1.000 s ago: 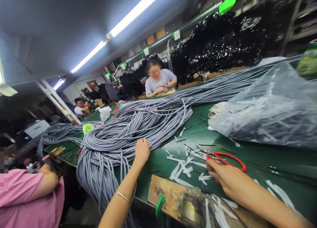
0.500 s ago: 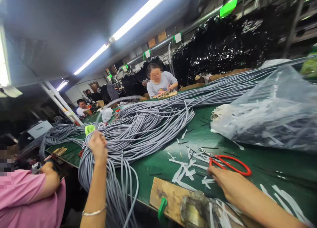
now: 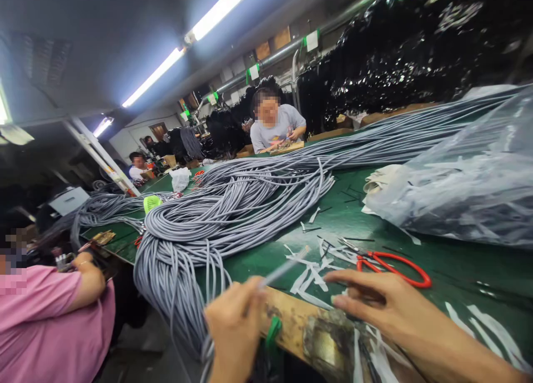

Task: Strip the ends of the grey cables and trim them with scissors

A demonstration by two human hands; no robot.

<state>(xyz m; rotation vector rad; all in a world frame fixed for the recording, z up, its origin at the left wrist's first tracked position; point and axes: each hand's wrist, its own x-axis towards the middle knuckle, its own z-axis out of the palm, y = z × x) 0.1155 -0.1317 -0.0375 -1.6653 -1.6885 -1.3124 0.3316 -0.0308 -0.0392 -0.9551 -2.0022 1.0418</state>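
Observation:
My left hand (image 3: 237, 322) is closed round a grey cable (image 3: 285, 266), whose blurred end pokes out past the thumb to the upper right. Facing that end, my right hand (image 3: 375, 300) has its fingers apart and holds nothing. Beneath both hands a wooden block (image 3: 287, 311) sits at the table edge, with a green clip (image 3: 273, 336) and a dark, worn metal piece (image 3: 328, 341) on it. Red-handled scissors (image 3: 395, 266) lie just beyond my right hand. A large bundle of grey cables (image 3: 216, 211) spreads over the table and hangs off its front edge.
White strips (image 3: 310, 275) and dark scraps litter the green table (image 3: 266, 269). A clear plastic bag (image 3: 466, 200) of scraps stands at right. One person (image 3: 277, 125) works across the table; another in a pink shirt (image 3: 62, 322) sits at left. A lime-green basket (image 3: 152, 203) lies behind the cables.
My left hand has come from the cable bundle down toward the wooden block, bringing one cable end. My right hand has moved slightly left, away from the scissors, with its fingers spread.

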